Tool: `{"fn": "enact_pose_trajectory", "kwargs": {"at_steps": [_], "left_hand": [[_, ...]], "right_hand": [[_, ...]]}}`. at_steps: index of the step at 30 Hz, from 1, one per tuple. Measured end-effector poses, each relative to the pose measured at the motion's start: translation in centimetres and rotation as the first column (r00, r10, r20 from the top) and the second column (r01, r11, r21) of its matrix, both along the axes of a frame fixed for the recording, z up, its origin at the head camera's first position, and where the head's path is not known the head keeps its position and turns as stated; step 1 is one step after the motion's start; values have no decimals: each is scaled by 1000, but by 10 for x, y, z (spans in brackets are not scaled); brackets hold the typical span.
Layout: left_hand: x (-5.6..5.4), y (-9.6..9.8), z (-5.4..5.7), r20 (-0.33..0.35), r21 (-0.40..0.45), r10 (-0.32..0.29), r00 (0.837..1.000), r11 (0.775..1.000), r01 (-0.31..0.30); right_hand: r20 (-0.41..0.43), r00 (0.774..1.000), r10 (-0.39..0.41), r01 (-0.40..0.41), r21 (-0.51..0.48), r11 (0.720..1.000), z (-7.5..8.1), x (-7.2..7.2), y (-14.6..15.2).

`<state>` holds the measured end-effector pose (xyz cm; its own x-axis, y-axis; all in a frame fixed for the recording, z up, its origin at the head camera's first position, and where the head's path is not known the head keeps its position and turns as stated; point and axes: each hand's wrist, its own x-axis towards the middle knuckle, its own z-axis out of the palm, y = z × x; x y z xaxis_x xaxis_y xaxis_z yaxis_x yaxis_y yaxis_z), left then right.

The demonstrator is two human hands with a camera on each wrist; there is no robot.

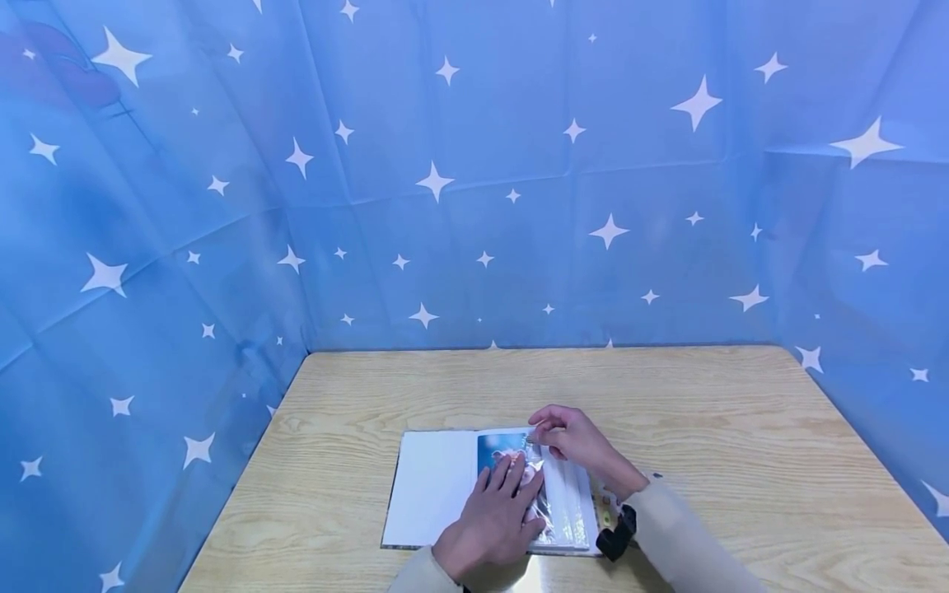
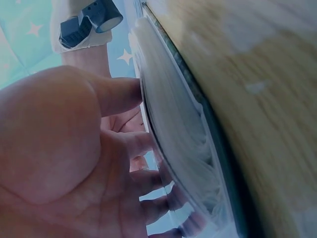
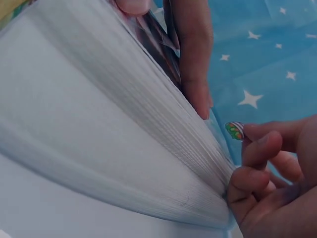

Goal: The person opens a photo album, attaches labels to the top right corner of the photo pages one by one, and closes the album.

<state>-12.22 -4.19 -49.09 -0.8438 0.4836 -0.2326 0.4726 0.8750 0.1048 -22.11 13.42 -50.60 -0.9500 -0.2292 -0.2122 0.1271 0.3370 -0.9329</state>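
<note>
A photo album (image 1: 432, 486) lies open on the table, its white inside cover to the left and a thick stack of pages to the right. The top page shows a photo (image 1: 486, 446) with blue at its upper left, under glossy clear film. My left hand (image 1: 497, 515) rests on that page, fingers spread across the photo. Over the page's upper edge, my right hand (image 1: 574, 441) pinches a small sticker-like piece (image 3: 235, 130) with green, orange and striped parts between thumb and forefinger. Its other fingers are curled beside the page edges (image 3: 163, 124).
Partly hidden under my right forearm, a colourful sheet (image 1: 605, 515) lies at the album's right side. A black wrist device (image 1: 618, 535) sits on that sleeve. The wooden table (image 1: 356, 395) is bordered by a blue star-patterned curtain (image 1: 519, 272) at the back and sides.
</note>
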Motion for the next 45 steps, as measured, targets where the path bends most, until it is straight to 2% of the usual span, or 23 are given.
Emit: {"fn": "enact_pose_trajectory", "kwargs": {"at_steps": [7, 13, 29, 41, 45], "left_hand": [[0, 1, 0, -14, -6, -4, 1000, 1000, 4], [0, 2, 1, -2, -4, -7, 1000, 1000, 7], [1, 2, 0, -18, -12, -22, 1000, 1000, 21], [1, 2, 2, -23, -24, -20, 1000, 1000, 20], [1, 2, 3, -6, -18, -16, 1000, 1000, 16]], "right_hand": [[11, 1000, 1, -1, -18, 1000, -4, -3, 0], [14, 999, -36, 36, 3, 999, -8, -4, -1], [-110, 993, -32, 45, 115, 992, -14, -1, -5], [-119, 992, -52, 71, 163, 984, -13, -1, -10], [-129, 990, -52, 73, 168, 983, -14, -1, -11]]}}
